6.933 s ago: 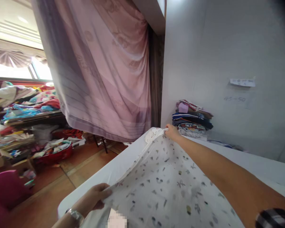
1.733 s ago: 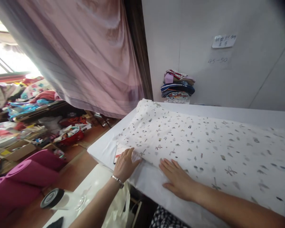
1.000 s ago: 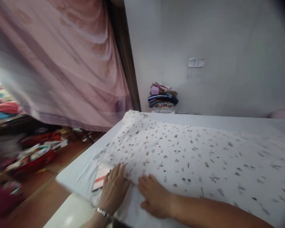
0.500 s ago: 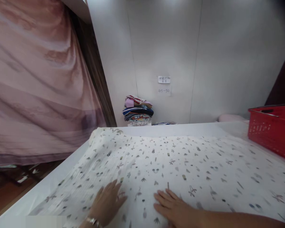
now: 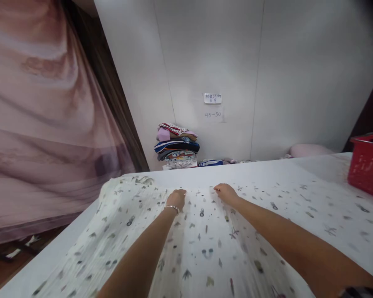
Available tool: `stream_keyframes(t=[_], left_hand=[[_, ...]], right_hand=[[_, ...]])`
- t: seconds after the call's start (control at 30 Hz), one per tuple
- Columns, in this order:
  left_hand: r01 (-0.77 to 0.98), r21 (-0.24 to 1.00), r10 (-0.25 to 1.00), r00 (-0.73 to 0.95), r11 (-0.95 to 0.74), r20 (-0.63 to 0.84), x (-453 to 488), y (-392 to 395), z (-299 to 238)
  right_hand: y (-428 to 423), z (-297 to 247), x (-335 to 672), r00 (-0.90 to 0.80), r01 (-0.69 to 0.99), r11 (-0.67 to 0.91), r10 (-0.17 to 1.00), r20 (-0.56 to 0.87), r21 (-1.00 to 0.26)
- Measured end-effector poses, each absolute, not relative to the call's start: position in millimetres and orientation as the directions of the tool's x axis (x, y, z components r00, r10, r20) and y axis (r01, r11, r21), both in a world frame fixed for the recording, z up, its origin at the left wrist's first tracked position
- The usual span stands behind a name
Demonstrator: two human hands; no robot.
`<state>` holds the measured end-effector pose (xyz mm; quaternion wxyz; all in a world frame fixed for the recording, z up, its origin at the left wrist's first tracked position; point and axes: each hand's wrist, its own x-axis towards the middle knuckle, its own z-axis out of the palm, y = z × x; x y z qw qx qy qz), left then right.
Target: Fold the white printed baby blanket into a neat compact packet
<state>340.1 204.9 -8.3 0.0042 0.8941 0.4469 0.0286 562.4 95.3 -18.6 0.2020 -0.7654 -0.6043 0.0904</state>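
A thin white cloth (image 5: pixel 205 236) printed with small grey-green and brown figures is spread over a white table (image 5: pixel 255 167). Both my arms reach across it to its far edge. My left hand (image 5: pixel 176 199), with a bracelet at the wrist, has its fingers closed on that edge. To the right, my right hand (image 5: pixel 226 193) pinches the same edge. Between the two hands the cloth runs in lengthwise folds toward me. Its far left corner (image 5: pixel 112 184) is bunched up.
Folded clothes (image 5: pixel 177 147) are stacked behind the table against a pale wall (image 5: pixel 214 49) bearing a paper label (image 5: pixel 213 98). A red plastic basket (image 5: pixel 368 165) stands at the right edge. At the left hangs a pink curtain-like fabric (image 5: pixel 49 124).
My hands have gone from lying flat on the near part of the cloth to gripping its far edge. Folds have formed between them. The view has shifted slightly.
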Motion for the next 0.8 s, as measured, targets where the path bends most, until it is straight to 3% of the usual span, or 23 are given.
stream_keyframes(t=[0.23,0.43,0.63,0.8], left_hand=[[0.766,-0.098,0.762,0.643,-0.635,0.082,342.3,250.9,-27.5],[0.730,-0.142,0.714,0.683,-0.668,0.152,342.3,257.1,-32.2],[0.701,-0.168,0.667,0.712,-0.693,0.219,338.6,252.2,-31.3],[0.659,-0.190,0.618,0.750,-0.728,0.235,328.4,247.6,-31.4]], right_hand=[[138.1,-41.1,571.6,0.114,0.988,-0.102,0.988,0.107,-0.114],[143.7,-43.5,576.3,0.074,0.995,-0.068,0.993,0.094,-0.071],[133.6,-43.0,573.8,0.027,1.000,-0.026,0.975,0.222,-0.007],[121.9,-45.1,572.6,-0.005,1.000,0.006,0.973,0.231,-0.001]])
